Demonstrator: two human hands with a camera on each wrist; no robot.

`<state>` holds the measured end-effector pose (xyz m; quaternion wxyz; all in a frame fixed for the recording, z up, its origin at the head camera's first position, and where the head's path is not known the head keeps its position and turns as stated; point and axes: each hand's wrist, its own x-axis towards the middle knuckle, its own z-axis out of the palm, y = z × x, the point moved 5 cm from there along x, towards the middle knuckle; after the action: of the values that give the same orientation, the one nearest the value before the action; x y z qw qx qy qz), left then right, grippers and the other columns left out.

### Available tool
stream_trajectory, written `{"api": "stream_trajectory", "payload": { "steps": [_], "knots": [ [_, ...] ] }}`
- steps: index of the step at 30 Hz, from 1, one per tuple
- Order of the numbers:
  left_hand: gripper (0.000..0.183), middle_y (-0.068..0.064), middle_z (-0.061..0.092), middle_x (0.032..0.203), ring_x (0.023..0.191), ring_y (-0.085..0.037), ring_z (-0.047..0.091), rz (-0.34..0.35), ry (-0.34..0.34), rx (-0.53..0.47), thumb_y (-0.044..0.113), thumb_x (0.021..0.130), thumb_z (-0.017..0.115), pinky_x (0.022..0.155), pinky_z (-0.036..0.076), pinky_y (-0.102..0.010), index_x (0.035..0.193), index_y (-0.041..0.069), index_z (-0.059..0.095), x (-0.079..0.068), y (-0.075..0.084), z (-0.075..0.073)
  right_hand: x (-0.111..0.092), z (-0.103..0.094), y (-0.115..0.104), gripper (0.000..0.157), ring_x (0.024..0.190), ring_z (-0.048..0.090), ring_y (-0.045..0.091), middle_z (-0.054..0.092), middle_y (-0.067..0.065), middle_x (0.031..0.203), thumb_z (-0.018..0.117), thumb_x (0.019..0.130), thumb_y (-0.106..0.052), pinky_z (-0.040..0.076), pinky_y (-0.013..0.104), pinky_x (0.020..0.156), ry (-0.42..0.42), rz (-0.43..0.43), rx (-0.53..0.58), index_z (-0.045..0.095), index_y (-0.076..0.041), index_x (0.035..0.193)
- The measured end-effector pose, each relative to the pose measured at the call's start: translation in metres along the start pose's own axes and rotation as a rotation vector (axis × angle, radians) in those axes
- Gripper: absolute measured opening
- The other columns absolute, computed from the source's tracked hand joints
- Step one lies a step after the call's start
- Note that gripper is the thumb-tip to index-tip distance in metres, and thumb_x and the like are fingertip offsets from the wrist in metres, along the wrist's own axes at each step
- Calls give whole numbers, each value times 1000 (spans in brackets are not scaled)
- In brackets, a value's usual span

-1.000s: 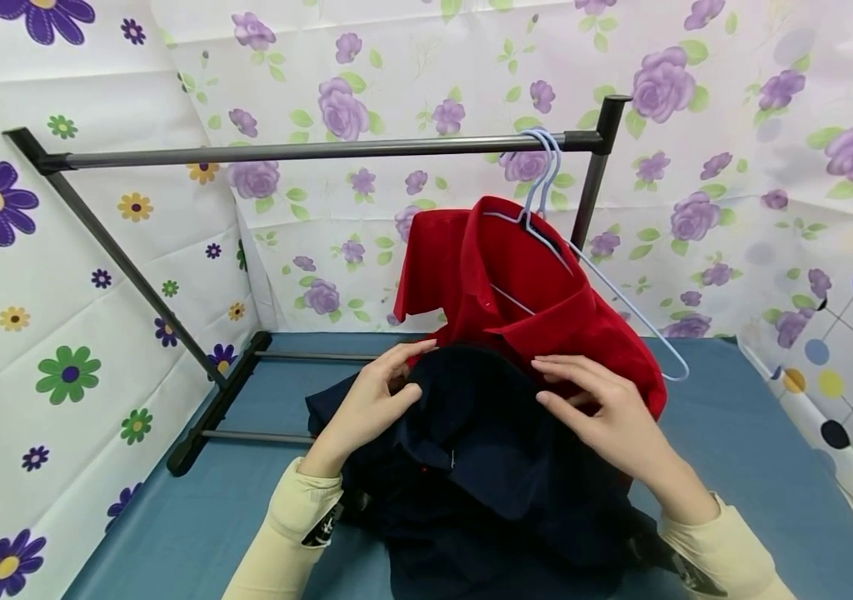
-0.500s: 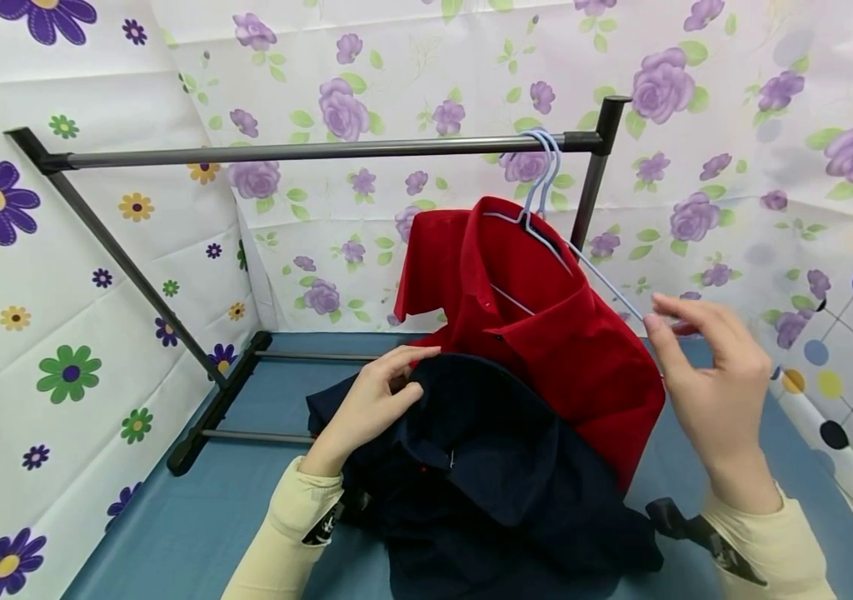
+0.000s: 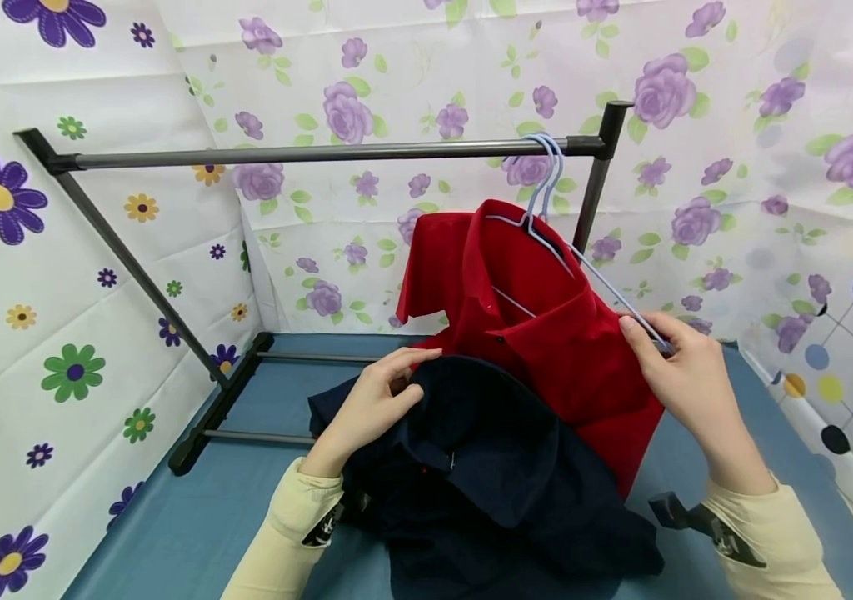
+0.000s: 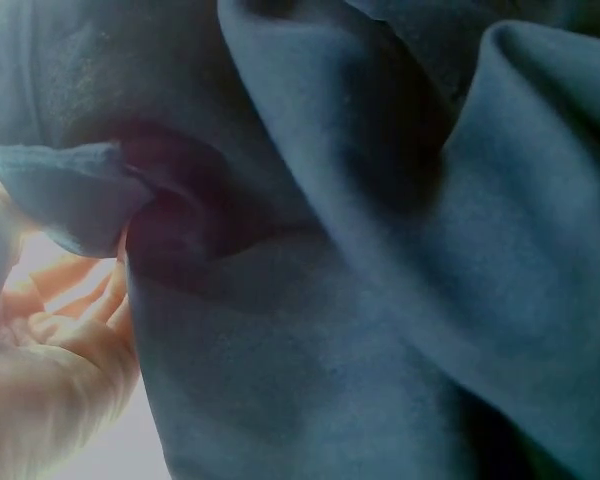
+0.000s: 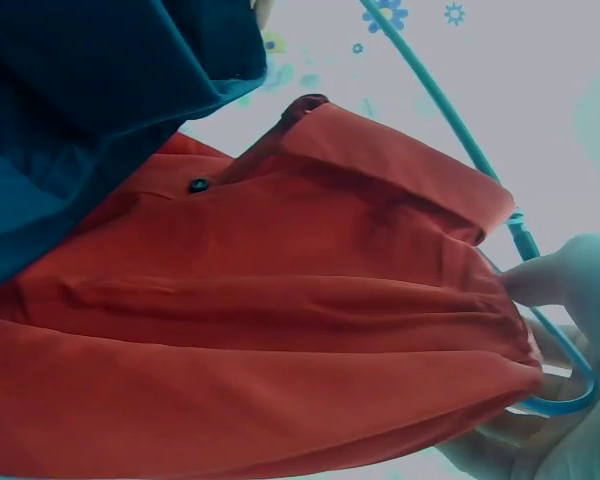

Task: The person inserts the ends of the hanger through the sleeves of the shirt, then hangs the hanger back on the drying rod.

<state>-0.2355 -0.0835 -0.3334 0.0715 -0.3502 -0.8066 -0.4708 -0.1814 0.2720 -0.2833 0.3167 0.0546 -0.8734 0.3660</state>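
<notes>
A red collared shirt (image 3: 561, 342) hangs on a pale blue hanger (image 3: 610, 287), whose right arm lies outside the shirt. At that arm's end, my right hand (image 3: 689, 383) pinches the red shirt's shoulder edge, with the hanger tip (image 5: 565, 405) lying across its fingers. Nearer me, a dark navy collared shirt (image 3: 501, 500) overlaps the red one's lower front. My left hand (image 3: 374, 404) holds the navy shirt near its collar, thumb and fingers bent around the cloth. In the left wrist view navy cloth (image 4: 280, 340) fills most of the picture and hides the fingertips.
A black metal garment rack (image 3: 321, 155) stands on the blue-covered table (image 3: 134, 533), its feet bars running behind the shirts. Two hanger hooks (image 3: 550, 158) sit together near the bar's right end. Floral sheets (image 3: 396, 75) enclose the back and sides.
My right hand has left the navy shirt, moved right to the hanger's end and taken hold of the red shirt's shoulder. The navy shirt's right side has dropped. My left hand stays in place.
</notes>
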Motion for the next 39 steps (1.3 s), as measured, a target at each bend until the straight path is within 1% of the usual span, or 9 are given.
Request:
{"api": "stream_trajectory", "payload": {
  "steps": [2, 5, 9, 12, 16, 19, 25, 31, 39],
  "knots": [
    [55, 4, 61, 116, 62, -15, 42, -3, -3, -2, -2, 93, 54, 63, 38, -28, 140, 25, 61, 0, 0, 0, 0, 3, 2, 28, 62, 49, 5, 61, 8, 76, 59, 103, -35, 37, 20, 55, -27, 3, -6, 73, -11, 106],
    [55, 4, 61, 118, 62, -15, 42, -7, -6, -5, -3, 93, 54, 63, 38, -28, 140, 25, 61, -1, 0, 1, -1, 6, 3, 28, 56, 42, 14, 47, 4, 65, 56, 105, -35, 32, 27, 53, -32, -8, -2, 68, -12, 96],
    [55, 4, 61, 120, 61, -14, 41, -2, -10, -8, -3, 93, 54, 62, 38, -28, 140, 24, 60, -2, -1, 1, -2, 6, 2, 27, 53, 41, 13, 45, 2, 61, 56, 105, -34, 32, 25, 51, 21, -34, 5, 72, -12, 100],
    [56, 3, 62, 120, 61, -14, 41, 0, -11, -10, -4, 93, 54, 62, 38, -28, 141, 24, 60, -2, -1, 2, -3, 4, 1, 26, 54, 42, 11, 52, 2, 62, 57, 104, -31, 33, 23, 51, 79, -56, 17, 76, -13, 109],
    [56, 3, 62, 120, 61, -14, 41, 0, -11, -10, -4, 93, 54, 62, 38, -28, 141, 24, 60, -3, -2, 2, -4, 1, 4, 24, 63, 51, 6, 66, -13, 79, 59, 104, -29, 37, 18, 55, 144, -40, 75, 78, -17, 113],
    [55, 3, 62, 120, 61, -14, 40, 2, -12, -9, -3, 93, 54, 62, 37, -28, 140, 24, 60, -3, -3, 3, -6, -4, 7, 24, 70, 59, 1, 67, -21, 87, 58, 104, -27, 43, 11, 60, 165, 0, 144, 77, -14, 113],
    [56, 3, 61, 116, 60, -15, 39, 6, -13, -7, -4, 93, 54, 62, 38, -28, 140, 25, 60, -4, -4, 3, -16, -17, 12, 25, 76, 68, -1, 70, -16, 86, 57, 104, -19, 51, 10, 70, 198, 11, 246, 75, -4, 114],
    [57, 3, 61, 118, 61, -15, 40, 4, -11, 0, -4, 93, 54, 62, 38, -28, 141, 25, 60, -4, -4, 3, -23, -32, 32, 22, 73, 70, 3, 74, -8, 88, 56, 102, -3, 54, 15, 66, 253, -65, 352, 70, 11, 113],
    [56, 1, 61, 117, 62, -15, 40, 6, -16, -6, -4, 93, 54, 62, 38, -28, 141, 24, 60, -4, -4, 2, -34, -60, 63, 23, 65, 68, 0, 73, -9, 79, 57, 101, 0, 51, 11, 61, 400, -149, 393, 68, 19, 104]
  ]
}}
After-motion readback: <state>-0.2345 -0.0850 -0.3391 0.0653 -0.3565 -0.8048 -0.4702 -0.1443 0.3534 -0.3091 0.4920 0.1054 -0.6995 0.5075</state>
